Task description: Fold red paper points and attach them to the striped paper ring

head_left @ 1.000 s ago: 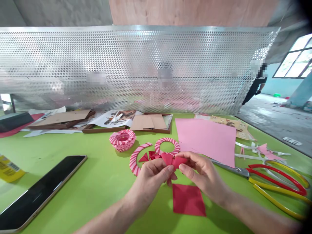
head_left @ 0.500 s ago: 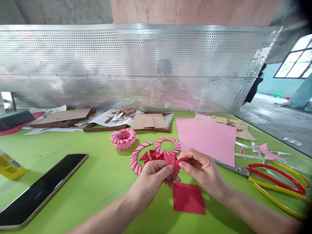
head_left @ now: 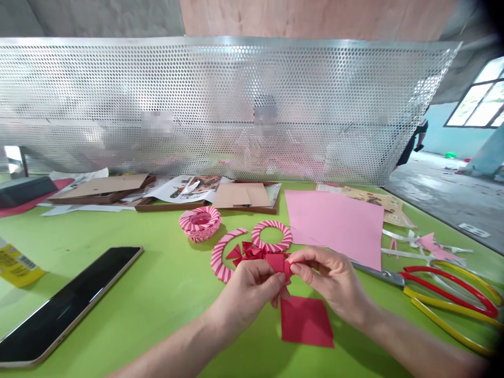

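A small folded piece of red paper [head_left: 276, 261] is pinched between my two hands, just above the table. My left hand [head_left: 252, 286] grips its near left side with thumb and fingers. On its right edge, my right hand [head_left: 329, 278] closes thumb and forefinger. Below them lies a flat red paper square [head_left: 307, 321]. Just behind my left hand sits a pile of folded red paper pieces [head_left: 246, 251]. Beside it are a curved pink-and-white striped strip [head_left: 219, 258] and a striped paper ring [head_left: 271, 235].
A striped paper basket [head_left: 200, 224] stands behind. Pink paper [head_left: 334, 220] and large scissors [head_left: 397, 278] with red and yellow handles lie right. A phone [head_left: 74, 299] and yellow packet [head_left: 18, 266] lie left. Frames and cardboard [head_left: 244, 195] line a perforated metal screen [head_left: 220, 105].
The red paper piece in my hands has turned slightly and its upper part now looks squarer. My right fingers have shifted a little on its edge. The view has moved slightly.
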